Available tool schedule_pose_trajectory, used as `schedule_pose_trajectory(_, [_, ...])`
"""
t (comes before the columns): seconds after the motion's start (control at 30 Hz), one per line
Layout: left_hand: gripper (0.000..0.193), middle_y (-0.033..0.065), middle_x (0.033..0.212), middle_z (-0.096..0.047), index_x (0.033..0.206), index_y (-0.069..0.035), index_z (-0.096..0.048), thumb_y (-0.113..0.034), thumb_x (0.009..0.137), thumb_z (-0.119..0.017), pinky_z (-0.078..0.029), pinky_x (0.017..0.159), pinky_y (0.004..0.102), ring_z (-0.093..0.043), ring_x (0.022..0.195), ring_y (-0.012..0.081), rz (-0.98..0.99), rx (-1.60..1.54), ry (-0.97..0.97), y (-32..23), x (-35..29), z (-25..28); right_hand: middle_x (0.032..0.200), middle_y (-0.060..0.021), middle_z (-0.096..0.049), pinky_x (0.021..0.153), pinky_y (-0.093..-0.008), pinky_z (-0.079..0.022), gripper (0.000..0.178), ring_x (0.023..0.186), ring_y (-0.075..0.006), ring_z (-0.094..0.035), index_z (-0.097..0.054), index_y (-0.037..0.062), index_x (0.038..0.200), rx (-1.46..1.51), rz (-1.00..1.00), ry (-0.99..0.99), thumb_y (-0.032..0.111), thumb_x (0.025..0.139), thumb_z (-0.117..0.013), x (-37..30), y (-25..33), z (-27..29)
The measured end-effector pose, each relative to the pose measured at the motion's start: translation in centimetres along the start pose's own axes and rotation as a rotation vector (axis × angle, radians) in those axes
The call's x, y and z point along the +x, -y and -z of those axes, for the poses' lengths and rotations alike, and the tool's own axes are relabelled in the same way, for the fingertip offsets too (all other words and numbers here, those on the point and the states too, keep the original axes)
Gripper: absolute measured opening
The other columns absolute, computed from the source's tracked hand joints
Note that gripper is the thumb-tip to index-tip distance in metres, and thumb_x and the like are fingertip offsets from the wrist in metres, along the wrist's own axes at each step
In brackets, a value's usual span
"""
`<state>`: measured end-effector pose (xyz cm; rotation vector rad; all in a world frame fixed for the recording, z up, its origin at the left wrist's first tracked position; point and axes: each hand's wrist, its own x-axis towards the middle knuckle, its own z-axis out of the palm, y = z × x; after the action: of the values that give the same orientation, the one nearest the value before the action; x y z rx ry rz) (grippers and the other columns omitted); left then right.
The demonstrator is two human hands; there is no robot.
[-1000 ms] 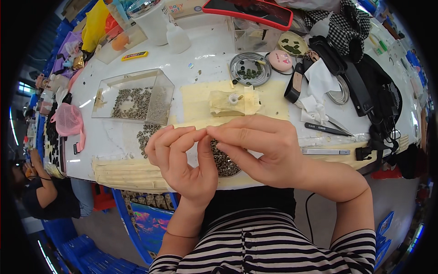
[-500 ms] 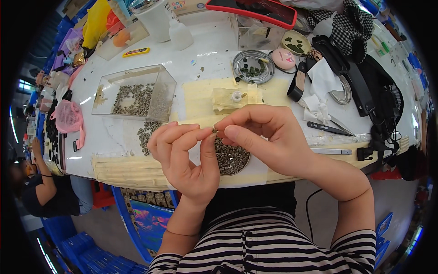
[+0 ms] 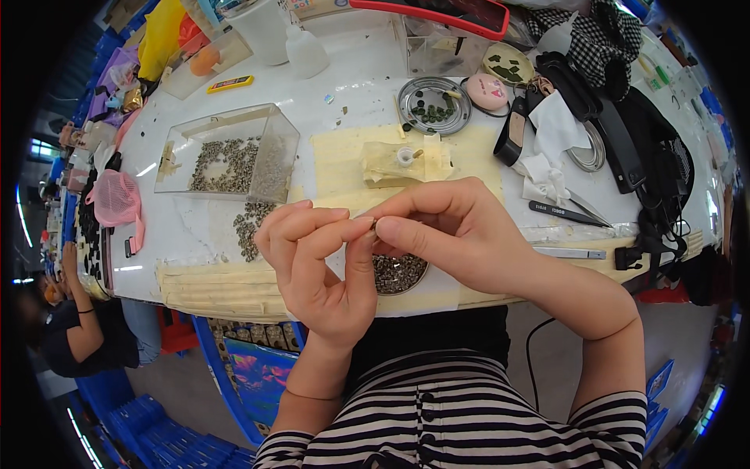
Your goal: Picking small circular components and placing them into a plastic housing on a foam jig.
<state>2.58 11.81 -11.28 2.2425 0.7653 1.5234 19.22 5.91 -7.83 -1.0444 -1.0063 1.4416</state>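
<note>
My left hand and my right hand meet above the near edge of the table. Both pinch one tiny dark metal-looking part between thumb and forefinger; the fingertips cover most of it. Right below them, partly hidden by my hands, is a round dish full of small metallic parts. To the left, a loose heap of similar parts lies in front of a clear plastic box, tipped on its side, with more inside. Beyond my fingers stands a tape-covered block with a small white cup on top.
Behind the block sits a round metal tin with dark green pieces. At right lie tweezers, white tissue and black straps. A pink mesh strainer is at left. Another person's arm shows at the far left.
My right thumb has pressed in against the forefinger, covering more of the tiny part. My hands otherwise stay in nearly the same place.
</note>
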Motion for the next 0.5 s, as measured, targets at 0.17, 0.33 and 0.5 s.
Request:
schedule_pose_trajectory(0.17, [0.009,0.0067,0.102,-0.060,0.096,-0.004,-0.067,-0.002,0.087,-0.070,-0.039,0.100,0.0418,-0.051,0.108,0.0268,-0.020,0.082,0.043,-0.41,0.10,0.26,0.099,-0.0076,-0.070,0.079,-0.0237,-0.054,0.015,0.090,-0.0103,-0.066,-0.069,-0.0042,0.105,-0.130,0.130,-0.088,0.007,0.095,-0.066,-0.18,-0.03,-0.04])
schedule_pose_trajectory(0.33, [0.009,0.0068,0.101,-0.061,0.096,-0.003,-0.067,-0.001,0.088,-0.070,-0.039,0.100,0.0407,-0.052,0.107,0.0254,0.022,0.116,0.034,-0.40,0.24,0.07,0.086,-0.0070,-0.070,0.067,-0.0232,-0.054,0.013,0.076,-0.0100,-0.065,-0.073,-0.0007,0.100,-0.300,0.436,-0.197,0.006,0.090,-0.069,-0.10,-0.64,-0.40])
schedule_pose_trajectory(0.5, [0.008,0.0067,0.101,-0.061,0.097,-0.003,-0.067,-0.002,0.089,-0.069,-0.039,0.100,0.0405,-0.052,0.106,0.0253,0.040,0.080,0.027,-0.15,0.05,0.10,0.101,-0.0090,-0.068,0.079,-0.0235,-0.054,0.018,0.090,-0.0120,-0.066,-0.072,-0.0001,0.110,-0.341,0.333,-0.146,0.004,0.093,-0.067,-0.43,-0.19,-0.04])
